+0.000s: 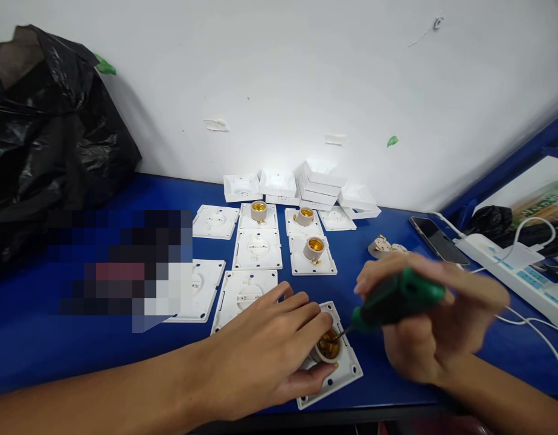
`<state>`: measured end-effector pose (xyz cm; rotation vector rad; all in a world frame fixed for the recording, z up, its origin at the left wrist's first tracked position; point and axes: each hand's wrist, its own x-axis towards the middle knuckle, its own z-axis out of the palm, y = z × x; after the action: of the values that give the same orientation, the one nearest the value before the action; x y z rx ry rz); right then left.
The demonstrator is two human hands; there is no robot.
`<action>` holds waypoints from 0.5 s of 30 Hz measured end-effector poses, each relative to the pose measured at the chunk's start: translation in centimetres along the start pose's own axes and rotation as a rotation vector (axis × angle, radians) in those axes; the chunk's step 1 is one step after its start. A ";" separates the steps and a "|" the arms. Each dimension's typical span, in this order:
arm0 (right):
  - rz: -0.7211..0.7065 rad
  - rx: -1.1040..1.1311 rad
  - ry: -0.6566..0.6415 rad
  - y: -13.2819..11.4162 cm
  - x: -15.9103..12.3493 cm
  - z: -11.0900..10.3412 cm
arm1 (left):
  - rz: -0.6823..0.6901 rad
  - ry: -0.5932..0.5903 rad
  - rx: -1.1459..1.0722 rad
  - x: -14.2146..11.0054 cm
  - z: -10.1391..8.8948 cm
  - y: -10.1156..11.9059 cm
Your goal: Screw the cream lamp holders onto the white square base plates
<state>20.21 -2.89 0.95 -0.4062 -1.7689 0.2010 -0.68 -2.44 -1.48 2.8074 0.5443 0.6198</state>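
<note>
My left hand (290, 344) is closed around a lamp socket (328, 350) with a brass-coloured inside, holding it on a square white plate (345, 368) near the table's front edge. In my right hand (435, 326) is a screwdriver (397, 299) with a green and black handle. Its thin shaft slants down to the left, and the tip reaches into the socket; what it touches inside cannot be made out. Beyond my left hand, a bare white plate (249, 296) is partly covered by the fingers. More sockets (314, 249) stand on white plates farther back.
White box covers (322, 184) are piled against the wall. Loose sockets (383, 246) lie beyond my right hand. A phone (437, 240) and a power strip (519, 278) with white cables are at the right. A black plastic bag (57, 121) stands at the left, above a blurred-out patch.
</note>
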 end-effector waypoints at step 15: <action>0.528 -0.067 -0.432 3.9 0.7 -0.6 | 0.057 0.225 -0.162 0.5 -3.4 2.7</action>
<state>21.28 0.89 0.37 -0.9327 -2.0602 0.6428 -0.97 -4.27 2.44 2.6252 0.4322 0.9546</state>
